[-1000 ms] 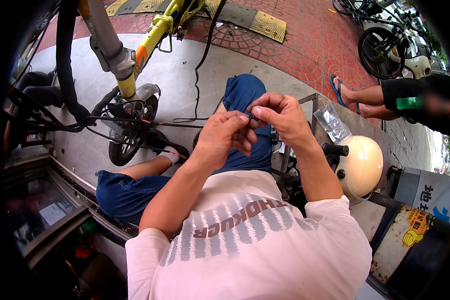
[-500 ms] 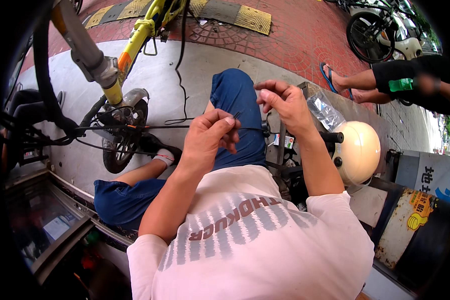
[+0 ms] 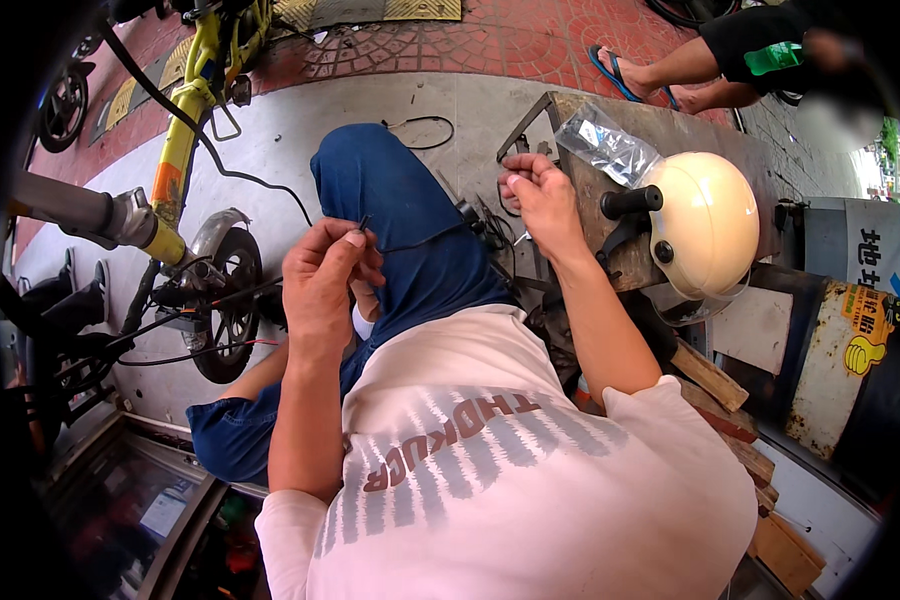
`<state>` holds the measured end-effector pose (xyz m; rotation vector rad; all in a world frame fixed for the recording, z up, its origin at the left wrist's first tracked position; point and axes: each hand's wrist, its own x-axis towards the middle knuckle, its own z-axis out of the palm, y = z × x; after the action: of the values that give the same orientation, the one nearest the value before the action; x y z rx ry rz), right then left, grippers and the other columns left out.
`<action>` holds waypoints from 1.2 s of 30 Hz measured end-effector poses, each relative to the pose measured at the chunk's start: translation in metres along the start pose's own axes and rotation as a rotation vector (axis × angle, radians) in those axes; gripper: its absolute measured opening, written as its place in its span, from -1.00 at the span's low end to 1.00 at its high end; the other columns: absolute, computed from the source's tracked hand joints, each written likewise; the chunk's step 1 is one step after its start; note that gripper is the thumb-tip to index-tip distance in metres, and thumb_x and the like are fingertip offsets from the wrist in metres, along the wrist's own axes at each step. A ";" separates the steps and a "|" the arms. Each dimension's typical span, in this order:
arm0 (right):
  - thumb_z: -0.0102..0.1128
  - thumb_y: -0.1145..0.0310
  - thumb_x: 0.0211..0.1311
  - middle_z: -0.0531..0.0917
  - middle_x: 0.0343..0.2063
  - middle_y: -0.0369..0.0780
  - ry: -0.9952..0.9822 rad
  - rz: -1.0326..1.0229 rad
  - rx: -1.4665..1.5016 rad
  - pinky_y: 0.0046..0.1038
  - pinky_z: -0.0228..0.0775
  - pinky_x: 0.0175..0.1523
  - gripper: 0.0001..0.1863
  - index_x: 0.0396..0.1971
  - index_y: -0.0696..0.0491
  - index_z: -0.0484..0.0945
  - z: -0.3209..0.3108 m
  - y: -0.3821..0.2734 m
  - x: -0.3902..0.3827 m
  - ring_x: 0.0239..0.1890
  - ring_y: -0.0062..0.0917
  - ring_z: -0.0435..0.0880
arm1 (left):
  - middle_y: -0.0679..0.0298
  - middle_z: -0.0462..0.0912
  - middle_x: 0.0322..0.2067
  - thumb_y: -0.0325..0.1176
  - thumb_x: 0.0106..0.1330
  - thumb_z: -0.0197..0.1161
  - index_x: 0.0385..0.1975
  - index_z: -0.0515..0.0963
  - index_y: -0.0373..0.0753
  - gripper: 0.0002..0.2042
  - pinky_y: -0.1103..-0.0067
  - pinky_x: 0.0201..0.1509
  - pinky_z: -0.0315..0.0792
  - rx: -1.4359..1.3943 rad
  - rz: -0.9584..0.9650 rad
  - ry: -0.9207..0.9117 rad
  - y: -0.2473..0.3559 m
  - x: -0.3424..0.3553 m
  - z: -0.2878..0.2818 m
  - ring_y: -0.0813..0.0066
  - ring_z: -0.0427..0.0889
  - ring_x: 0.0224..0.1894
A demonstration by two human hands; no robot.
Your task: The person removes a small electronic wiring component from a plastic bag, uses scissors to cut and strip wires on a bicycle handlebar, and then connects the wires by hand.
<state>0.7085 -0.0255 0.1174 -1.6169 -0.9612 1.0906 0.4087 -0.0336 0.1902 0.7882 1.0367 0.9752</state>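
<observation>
My left hand [image 3: 320, 270] is closed in a pinch on a thin black cable [image 3: 418, 243], whose short end sticks up past the thumb. From the fingers the cable runs across my blue-trousered knee [image 3: 385, 190]. Over to the right, my right hand [image 3: 542, 205] is held up near the bench corner with its fingers curled against the thumb; what they hold, if anything, is too small to make out. At the left stands a yellow and orange scooter or bike frame [image 3: 175, 150] with a small front wheel [image 3: 232, 300] and loose black cables around it.
A wooden bench [image 3: 760, 205] on the right bears a cream helmet [image 3: 710, 215], a black handlebar grip [image 3: 630, 203] and a clear plastic bag [image 3: 605, 143]. Beyond it is a person's sandalled foot [image 3: 620, 75]. Wood pieces [image 3: 710, 375] lie beside me.
The view has swung, so the scooter frame sits farther left. My left hand still pinches the cable and appears farther left, apart from the right hand. The right fingers have curled closer together.
</observation>
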 end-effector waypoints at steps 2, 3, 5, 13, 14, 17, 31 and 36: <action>0.10 0.46 0.31 0.78 -0.12 -0.03 0.146 0.046 -0.112 -0.42 0.56 0.02 -0.66 0.02 0.29 0.62 0.021 0.069 0.038 -0.12 -0.36 0.77 | 0.20 0.69 -0.36 -0.40 0.46 0.23 -0.25 0.60 -0.33 -0.88 0.56 -0.35 0.66 -0.010 -0.013 0.015 -0.002 0.000 0.003 0.52 0.67 -0.46; 0.06 0.48 0.26 0.76 -0.02 0.05 0.215 0.212 -0.132 -0.35 0.54 0.14 -0.61 0.05 0.25 0.64 0.036 0.107 0.055 0.06 -0.18 0.75 | 0.20 0.69 -0.36 -0.40 0.46 0.23 -0.25 0.60 -0.33 -0.88 0.56 -0.35 0.66 -0.016 -0.008 0.030 -0.002 -0.002 0.003 0.52 0.67 -0.45; 0.13 0.37 0.21 0.70 0.07 0.12 0.239 0.371 -0.355 -0.25 0.51 0.23 -0.56 0.05 0.23 0.67 0.044 0.225 0.083 0.15 -0.06 0.70 | 0.19 0.68 -0.40 -0.40 0.46 0.21 -0.30 0.58 -0.32 -0.87 0.56 -0.41 0.65 -0.090 -0.049 0.002 0.001 -0.005 0.010 0.51 0.67 -0.49; 0.42 0.10 0.07 0.71 0.13 0.00 -0.041 0.646 -1.106 -0.11 0.44 0.33 -0.53 -0.05 0.06 0.79 0.035 0.330 0.077 0.23 -0.07 0.65 | 0.20 0.64 -0.53 -0.41 0.36 0.17 -0.43 0.54 -0.29 -0.87 0.58 -0.55 0.53 -0.251 -0.182 0.147 0.005 -0.023 0.013 0.45 0.63 -0.63; 0.45 0.08 0.04 0.73 0.08 0.01 -0.078 0.613 -1.081 -0.13 0.47 0.30 -0.52 -0.07 0.06 0.79 0.032 0.324 0.073 0.19 -0.09 0.68 | 0.20 0.64 -0.53 -0.41 0.36 0.17 -0.44 0.53 -0.28 -0.87 0.57 -0.54 0.53 -0.280 -0.191 0.169 0.006 -0.025 0.013 0.45 0.62 -0.63; 0.46 0.06 0.03 0.78 -0.04 0.00 -0.019 0.667 -0.953 -0.19 0.56 0.18 -0.52 -0.13 0.10 0.80 0.031 0.307 0.074 0.05 -0.09 0.76 | 0.20 0.64 -0.51 -0.41 0.35 0.15 -0.45 0.51 -0.27 -0.87 0.54 -0.53 0.55 -0.330 -0.205 0.172 0.011 -0.021 0.013 0.45 0.61 -0.63; 0.47 0.16 0.33 0.62 -0.42 -0.38 -0.376 -0.081 0.104 -0.64 0.36 -0.30 -0.57 -0.06 0.18 0.58 0.054 -0.067 0.022 -0.44 -0.72 0.55 | 0.13 0.64 -0.45 -0.39 0.34 0.12 -0.40 0.51 -0.26 -0.88 0.48 -0.43 0.61 -0.316 -0.059 0.072 0.040 0.010 0.019 0.36 0.67 -0.48; 0.49 0.05 0.25 0.59 -0.39 -0.35 -0.848 0.007 0.024 -0.64 0.42 -0.28 -0.51 -0.14 0.14 0.51 0.048 -0.098 -0.032 -0.42 -0.73 0.53 | 0.12 0.67 -0.42 -0.33 0.36 0.11 -0.41 0.52 -0.26 -0.84 0.46 -0.38 0.62 -0.253 -0.082 0.041 0.052 0.011 0.011 0.34 0.69 -0.44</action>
<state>0.6435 -0.0169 0.2102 -1.1134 -1.4576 1.8380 0.4073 -0.0048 0.2364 0.5153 0.9508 1.0319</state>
